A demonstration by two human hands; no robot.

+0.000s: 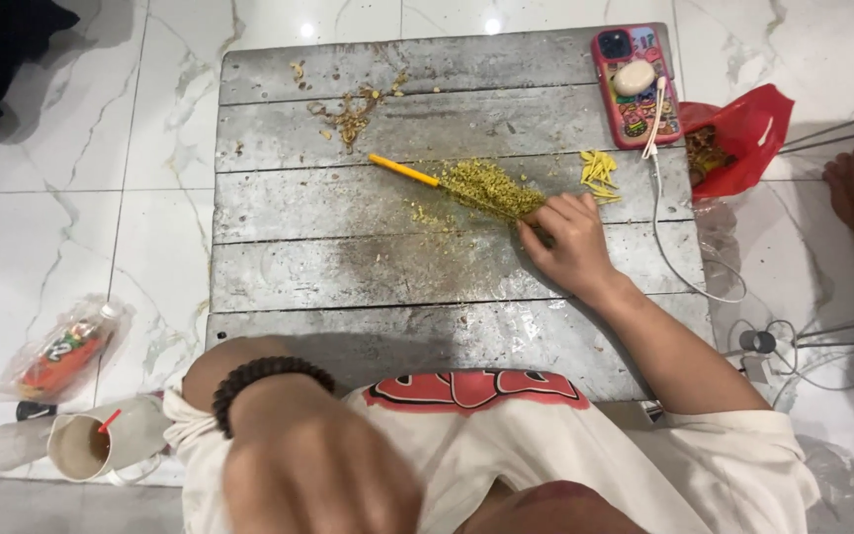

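On grey boards (348,257), right hand (570,242) grips a yellow-handled knife (404,170).

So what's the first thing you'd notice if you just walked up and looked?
Probably the heap of chopped yellow-green bits in the middle of the grey wooden board, with a yellow-handled knife poking out of it. The right hand rests at the heap's edge. Next, the bright pink phone at the board's far right corner, beside a red plastic bag.

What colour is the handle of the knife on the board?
The knife handle is yellow-orange, clearest in the head view, left of the green chopped pile.
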